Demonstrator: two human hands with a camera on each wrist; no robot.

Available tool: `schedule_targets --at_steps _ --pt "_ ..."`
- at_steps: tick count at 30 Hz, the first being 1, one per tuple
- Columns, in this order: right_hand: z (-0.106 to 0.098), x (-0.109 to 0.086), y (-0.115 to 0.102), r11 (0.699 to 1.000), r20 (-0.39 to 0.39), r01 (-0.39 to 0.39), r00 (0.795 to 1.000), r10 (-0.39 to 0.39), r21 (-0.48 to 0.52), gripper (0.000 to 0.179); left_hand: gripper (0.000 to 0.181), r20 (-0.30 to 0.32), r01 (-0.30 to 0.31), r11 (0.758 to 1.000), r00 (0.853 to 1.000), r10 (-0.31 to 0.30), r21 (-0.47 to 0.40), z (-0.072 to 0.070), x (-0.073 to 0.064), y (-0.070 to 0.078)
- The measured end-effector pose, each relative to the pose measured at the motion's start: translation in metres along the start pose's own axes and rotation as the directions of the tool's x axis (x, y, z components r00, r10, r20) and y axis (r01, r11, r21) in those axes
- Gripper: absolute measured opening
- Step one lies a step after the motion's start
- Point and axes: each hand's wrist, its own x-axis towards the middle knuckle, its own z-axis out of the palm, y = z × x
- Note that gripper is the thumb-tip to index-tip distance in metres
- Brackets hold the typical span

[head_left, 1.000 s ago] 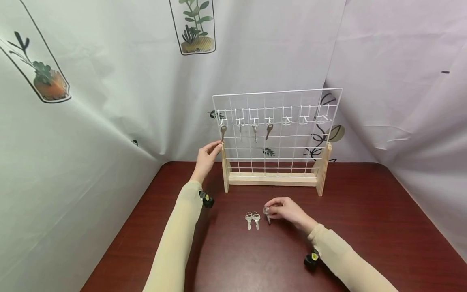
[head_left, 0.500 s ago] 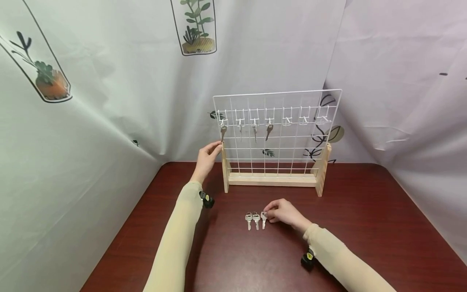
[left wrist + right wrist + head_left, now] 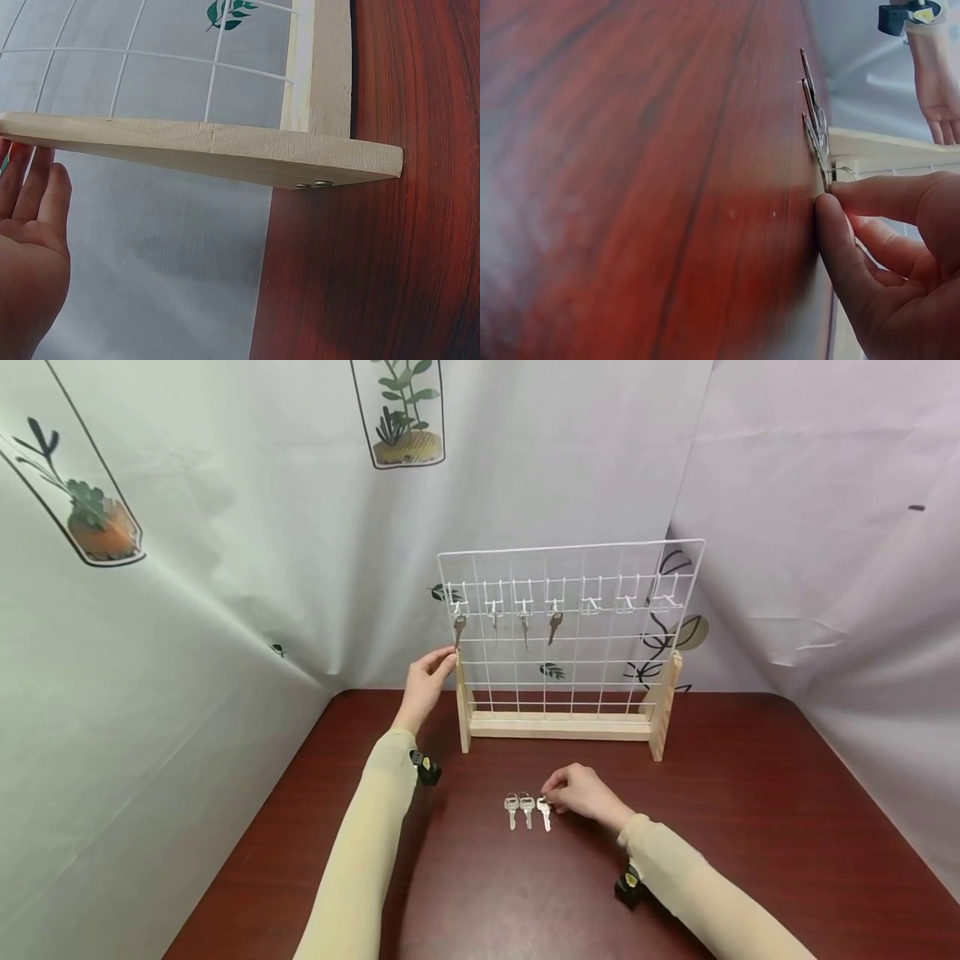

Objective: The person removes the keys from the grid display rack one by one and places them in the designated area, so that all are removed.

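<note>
My right hand (image 3: 587, 793) pinches a silver key (image 3: 819, 154) by its head between thumb and forefinger, close over the dark red tabletop. In the head view, the key's blade points toward me, beside two more silver keys, the left key (image 3: 512, 810) and the middle key (image 3: 527, 810), each with a small ring. My left hand (image 3: 427, 683) is at the left wooden upright (image 3: 225, 150) of a white wire grid rack (image 3: 570, 672), with thumb and forefinger meeting at the upright's top. Its other fingers reach the upright's outer side in the left wrist view.
Several keys hang from the left hooks of the rack, among them a dark key (image 3: 555, 627). The right hooks, such as the end hook (image 3: 666, 602), carry no keys. A pale printed cloth (image 3: 225, 527) stands behind and beside the table (image 3: 750, 827).
My right hand has moved slightly left and brought its key beside the other two, blade lined up with theirs. The left hand keeps its place on the rack.
</note>
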Motion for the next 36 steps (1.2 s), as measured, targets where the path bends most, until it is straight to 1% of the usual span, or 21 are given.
schedule_targets --at_steps 3,7,9,13,23,27,31,34,36 --pt "0.000 0.001 -0.001 1.000 -0.014 -0.007 1.000 0.007 -0.025 0.008 0.036 0.001 -0.012 1.000 1.000 0.012 0.001 0.000 0.001 -0.001" --pt "0.001 0.002 -0.003 0.999 -0.024 -0.017 1.000 0.016 -0.038 0.009 0.036 0.001 -0.004 1.000 1.000 0.004 -0.002 0.000 0.001 -0.001" --pt "0.001 0.002 -0.003 0.999 -0.028 -0.022 0.999 0.021 -0.036 0.009 0.036 0.001 0.004 1.000 1.000 -0.004 -0.006 0.000 0.000 0.000" --pt "0.002 0.004 -0.003 0.999 -0.036 -0.028 0.999 0.027 -0.030 0.009 0.037 0.003 0.001 1.000 1.000 -0.001 -0.015 -0.001 0.001 -0.001" --pt "0.003 0.008 -0.002 1.000 -0.035 -0.009 0.999 0.008 -0.026 0.006 0.036 0.002 -0.018 1.000 1.000 0.018 -0.017 -0.001 0.002 0.000" --pt "0.004 0.009 -0.003 0.999 -0.027 0.005 1.000 -0.006 -0.036 0.005 0.036 0.001 -0.008 1.000 1.000 0.008 -0.016 -0.001 0.002 -0.001" --pt "0.005 0.009 -0.004 0.999 -0.023 0.005 1.000 -0.006 -0.034 0.005 0.037 0.010 0.020 0.999 1.000 -0.020 -0.030 -0.001 0.002 0.000" --pt "0.006 0.010 -0.004 0.999 -0.023 0.001 1.000 -0.001 -0.033 0.006 0.037 0.023 0.042 0.998 0.999 -0.041 -0.039 -0.002 0.002 0.003" --pt "0.006 0.010 -0.005 0.999 -0.021 -0.002 1.000 0.002 -0.034 0.006 0.035 0.031 0.047 0.998 0.998 -0.046 -0.032 -0.002 -0.002 0.013"
